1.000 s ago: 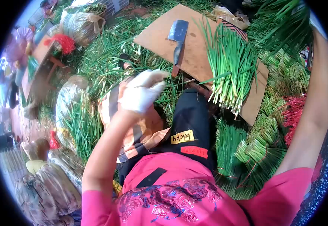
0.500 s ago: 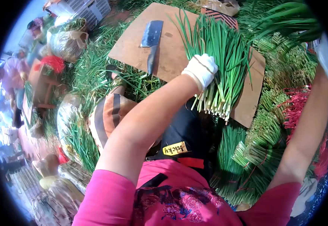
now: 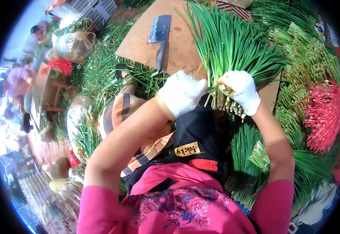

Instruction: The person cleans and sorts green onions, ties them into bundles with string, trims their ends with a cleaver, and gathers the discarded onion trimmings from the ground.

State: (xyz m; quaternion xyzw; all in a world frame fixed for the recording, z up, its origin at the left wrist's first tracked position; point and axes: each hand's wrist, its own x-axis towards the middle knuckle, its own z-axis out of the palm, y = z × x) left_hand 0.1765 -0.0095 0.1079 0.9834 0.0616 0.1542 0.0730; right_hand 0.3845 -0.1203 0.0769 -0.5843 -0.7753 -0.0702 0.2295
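Brown board (image 3: 139,41) lying smooth-faced, angular. Chive bundle (image 3: 236,43) fanning over board's right part: probably handling light, leaves bending and bruising easily, stems firmer, best hold sitting just above pale ends. Steel cleaver (image 3: 161,29) resting on board's left part. Right grip (image 3: 240,89), white-gloved, holding bundle's stem end; left grip (image 3: 182,93) hovering curled beside board's near edge, contents hidden.
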